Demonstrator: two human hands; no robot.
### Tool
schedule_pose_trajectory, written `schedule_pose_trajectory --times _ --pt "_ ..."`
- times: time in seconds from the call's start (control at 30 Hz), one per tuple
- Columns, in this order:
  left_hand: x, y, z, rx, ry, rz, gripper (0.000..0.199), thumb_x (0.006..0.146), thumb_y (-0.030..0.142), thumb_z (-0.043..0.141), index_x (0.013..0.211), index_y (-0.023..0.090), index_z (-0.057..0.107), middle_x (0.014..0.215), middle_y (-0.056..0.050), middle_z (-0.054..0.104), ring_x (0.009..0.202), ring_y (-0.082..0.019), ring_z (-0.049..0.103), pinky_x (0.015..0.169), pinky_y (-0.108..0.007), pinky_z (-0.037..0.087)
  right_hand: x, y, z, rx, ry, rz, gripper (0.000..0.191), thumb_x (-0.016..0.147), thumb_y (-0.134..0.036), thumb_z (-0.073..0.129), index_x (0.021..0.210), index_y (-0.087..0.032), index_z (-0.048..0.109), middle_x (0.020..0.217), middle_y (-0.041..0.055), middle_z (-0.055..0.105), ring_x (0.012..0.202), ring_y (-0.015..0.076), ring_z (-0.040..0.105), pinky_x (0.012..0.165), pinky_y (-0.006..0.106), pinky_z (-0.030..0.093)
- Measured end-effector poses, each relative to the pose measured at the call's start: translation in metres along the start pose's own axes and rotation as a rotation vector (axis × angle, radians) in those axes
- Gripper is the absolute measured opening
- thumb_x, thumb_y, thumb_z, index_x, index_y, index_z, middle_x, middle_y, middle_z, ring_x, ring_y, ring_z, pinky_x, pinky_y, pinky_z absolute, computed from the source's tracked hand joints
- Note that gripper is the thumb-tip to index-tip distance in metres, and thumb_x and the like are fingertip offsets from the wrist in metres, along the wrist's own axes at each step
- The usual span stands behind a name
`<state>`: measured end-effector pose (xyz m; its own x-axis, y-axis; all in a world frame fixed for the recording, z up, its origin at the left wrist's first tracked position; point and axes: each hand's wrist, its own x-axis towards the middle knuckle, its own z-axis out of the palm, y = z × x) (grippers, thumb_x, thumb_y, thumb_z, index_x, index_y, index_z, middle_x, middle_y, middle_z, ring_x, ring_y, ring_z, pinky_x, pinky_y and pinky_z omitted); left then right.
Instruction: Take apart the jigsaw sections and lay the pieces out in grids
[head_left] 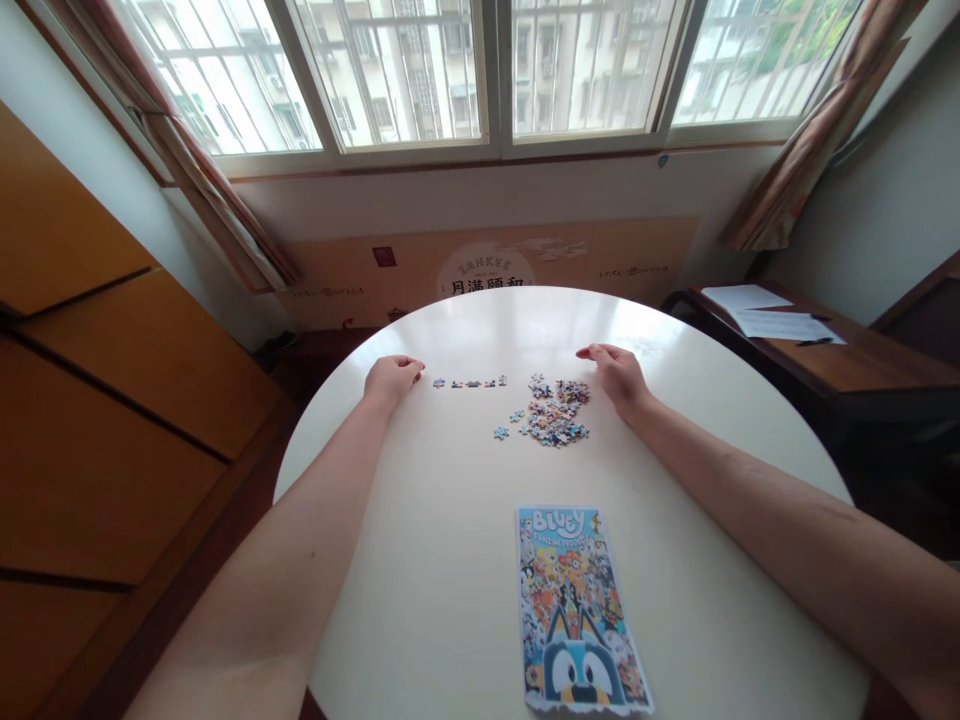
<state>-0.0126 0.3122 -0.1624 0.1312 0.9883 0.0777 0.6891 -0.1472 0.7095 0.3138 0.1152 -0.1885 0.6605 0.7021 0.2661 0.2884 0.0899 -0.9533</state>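
Observation:
My left hand [394, 380] rests on the white round table [420, 560] with its fingers curled together, just left of a short row of jigsaw pieces [474, 384]. Whatever its fingertips hold, if anything, is too small to make out. To the right of a jigsaw piece pile [556, 425] is my right hand [619, 375], its thumb and fingers closed and pointing left. I cannot see whether a piece is between them. A smaller heap of pieces [574, 392] lies near that hand. One loose blue piece [501, 433] sits left of the pile.
A printed "Bluey" picture sheet [577, 610] lies on the near part of the table. At the right, a wooden desk [885, 355] bears papers [787, 325] and pens. Windows [405, 70] stand behind the table, and wooden cabinets [90, 430] are on the left.

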Motion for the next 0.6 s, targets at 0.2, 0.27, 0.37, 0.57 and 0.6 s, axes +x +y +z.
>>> schedule_pose_trajectory --times 0.2,0.27,0.37,0.57,0.6 --pt "-0.006 0.001 -0.005 0.054 0.017 0.055 0.021 0.076 0.040 0.065 0.083 0.023 0.077 0.079 -0.002 0.074 0.069 -0.018 0.064 0.061 -0.028 0.043 0.003 0.005 0.000 0.016 0.008 -0.031 0.039 0.084 -0.051 0.054 0.080 -0.019 0.075 0.094 0.0082 0.076 0.099 0.0247 0.067 0.093 0.038 0.047" --pt "-0.011 0.002 -0.008 0.134 0.013 0.142 0.021 0.078 0.040 0.065 0.086 0.024 0.077 0.087 -0.002 0.076 0.080 -0.020 0.066 0.068 -0.028 0.045 0.003 0.006 0.000 0.026 0.006 -0.036 0.038 0.085 -0.050 0.053 0.082 -0.018 0.075 0.096 0.0086 0.076 0.098 0.0246 0.067 0.093 0.039 0.047" --pt "-0.017 0.004 -0.012 0.236 -0.040 0.235 0.022 0.079 0.038 0.064 0.090 0.025 0.078 0.090 -0.002 0.076 0.083 -0.021 0.066 0.074 -0.028 0.047 0.002 0.004 0.000 -0.002 -0.031 -0.062 0.038 0.086 -0.048 0.052 0.083 -0.018 0.075 0.096 0.0084 0.076 0.097 0.0244 0.066 0.092 0.039 0.047" --pt "-0.021 0.007 -0.016 0.325 -0.108 0.329 0.031 0.081 0.044 0.064 0.100 0.025 0.079 0.086 -0.002 0.074 0.079 -0.020 0.065 0.074 -0.027 0.049 -0.003 -0.005 -0.002 -0.086 -0.070 -0.098 0.038 0.086 -0.047 0.051 0.083 -0.019 0.076 0.093 0.0066 0.076 0.095 0.0248 0.066 0.095 0.039 0.045" --pt "-0.021 0.006 -0.016 0.331 -0.108 0.348 0.032 0.081 0.045 0.064 0.101 0.025 0.079 0.088 -0.003 0.073 0.080 -0.020 0.065 0.074 -0.028 0.049 -0.003 -0.006 -0.002 -0.085 -0.071 -0.094 0.038 0.086 -0.047 0.051 0.083 -0.018 0.076 0.092 0.0067 0.076 0.095 0.0249 0.066 0.095 0.039 0.045"
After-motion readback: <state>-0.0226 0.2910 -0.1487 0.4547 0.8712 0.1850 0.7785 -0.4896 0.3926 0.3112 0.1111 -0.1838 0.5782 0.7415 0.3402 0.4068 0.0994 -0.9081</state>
